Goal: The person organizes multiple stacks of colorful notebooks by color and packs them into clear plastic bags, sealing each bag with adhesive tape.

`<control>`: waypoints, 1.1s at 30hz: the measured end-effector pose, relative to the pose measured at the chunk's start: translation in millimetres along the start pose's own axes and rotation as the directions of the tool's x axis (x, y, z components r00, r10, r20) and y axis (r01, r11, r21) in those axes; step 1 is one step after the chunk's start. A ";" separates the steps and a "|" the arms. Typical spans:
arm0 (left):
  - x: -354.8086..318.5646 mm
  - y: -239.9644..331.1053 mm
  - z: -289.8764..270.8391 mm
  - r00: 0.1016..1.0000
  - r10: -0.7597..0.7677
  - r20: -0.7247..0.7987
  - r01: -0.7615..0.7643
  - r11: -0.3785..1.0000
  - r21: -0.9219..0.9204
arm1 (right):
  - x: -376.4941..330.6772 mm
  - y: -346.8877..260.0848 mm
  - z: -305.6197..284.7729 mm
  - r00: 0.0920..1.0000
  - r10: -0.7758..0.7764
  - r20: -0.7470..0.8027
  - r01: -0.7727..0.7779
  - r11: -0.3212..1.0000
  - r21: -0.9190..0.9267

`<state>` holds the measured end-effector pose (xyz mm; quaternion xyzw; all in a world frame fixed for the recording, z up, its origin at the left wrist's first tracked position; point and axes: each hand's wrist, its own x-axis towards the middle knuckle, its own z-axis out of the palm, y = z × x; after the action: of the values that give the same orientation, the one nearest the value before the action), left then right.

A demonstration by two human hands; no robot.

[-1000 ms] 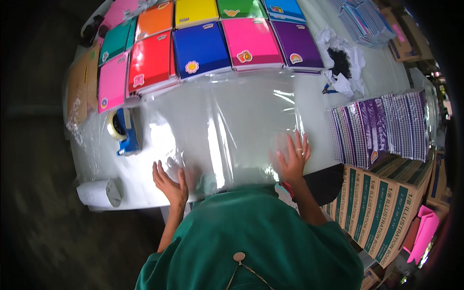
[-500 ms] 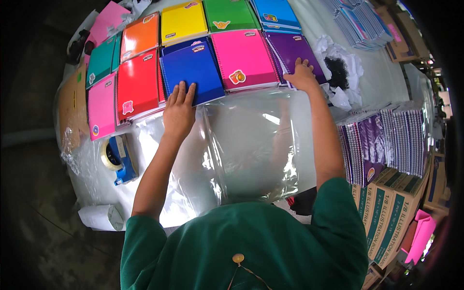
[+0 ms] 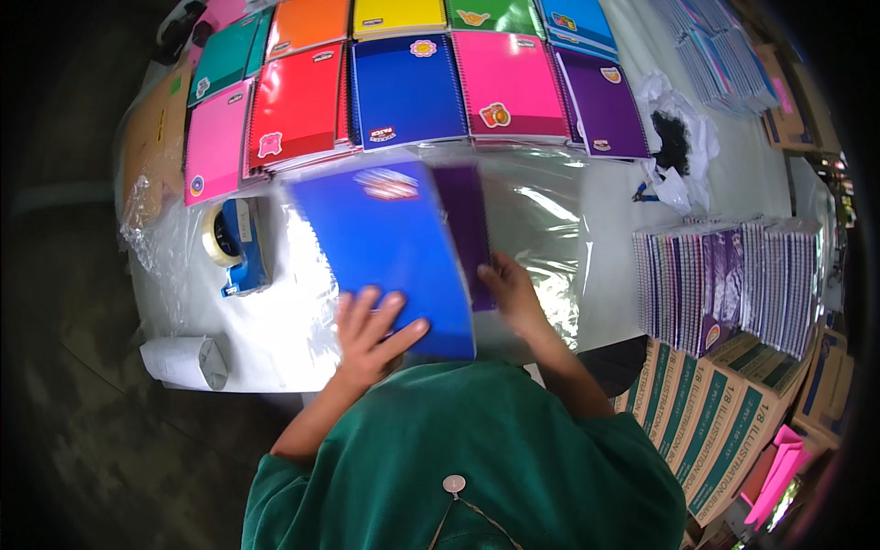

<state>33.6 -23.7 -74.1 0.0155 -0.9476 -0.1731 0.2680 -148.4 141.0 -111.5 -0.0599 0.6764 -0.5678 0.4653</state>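
A blue spiral notebook (image 3: 394, 243) lies tilted before me, its upper part smeared by motion. My left hand (image 3: 371, 335) rests on the notebook's lower left corner, fingers spread across the cover and no grip showing. Partly under its right side is a dark purple notebook (image 3: 469, 229). At that purple notebook's right edge, my right hand (image 3: 515, 293) is closed, thumb and fingers pinching it. Beyond both hands, rows of spiral notebooks include red (image 3: 298, 101), blue (image 3: 409, 90), pink (image 3: 513, 78) and purple (image 3: 607, 105) ones.
A blue tape dispenser (image 3: 246, 247) stands left of my left hand. Clear plastic (image 3: 550, 197) covers the tabletop. Wrapped notebook stacks (image 3: 678, 289) stand at the right, above cardboard boxes (image 3: 715, 412). Crumpled white wrapping (image 3: 697, 165) lies at the far right, a white roll (image 3: 183, 363) at near left.
Both hands have drawn back toward me from the rows. The top blue and a purple notebook came with them, uncovering another blue and another purple one. The view has shifted too.
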 end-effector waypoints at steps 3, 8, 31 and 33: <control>-35.5 11.3 24.3 0.887 -0.246 0.391 0.259 0.966 0.020 | 4.2 -0.7 3.2 0.703 -0.684 -0.193 0.268 0.507 -0.820; 44.4 -93.0 18.8 0.932 -0.351 0.090 0.336 0.931 0.143 | 82.2 -116.0 -14.4 0.686 -0.719 -0.116 0.552 0.617 -0.562; -34.6 -17.8 18.5 0.986 -0.163 0.028 0.157 0.974 0.161 | 93.9 -11.8 3.8 0.642 -0.551 0.533 0.577 -0.111 -0.809; -41.5 11.1 28.8 0.832 -0.356 0.426 0.357 0.931 0.082 | 87.3 -0.8 -5.7 0.677 -0.647 0.350 0.467 0.011 -0.884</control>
<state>55.0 1.1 -114.2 0.1527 -0.9635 -0.2196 0.0136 -201.6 91.6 -160.2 -0.5360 0.8212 -0.1952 0.0177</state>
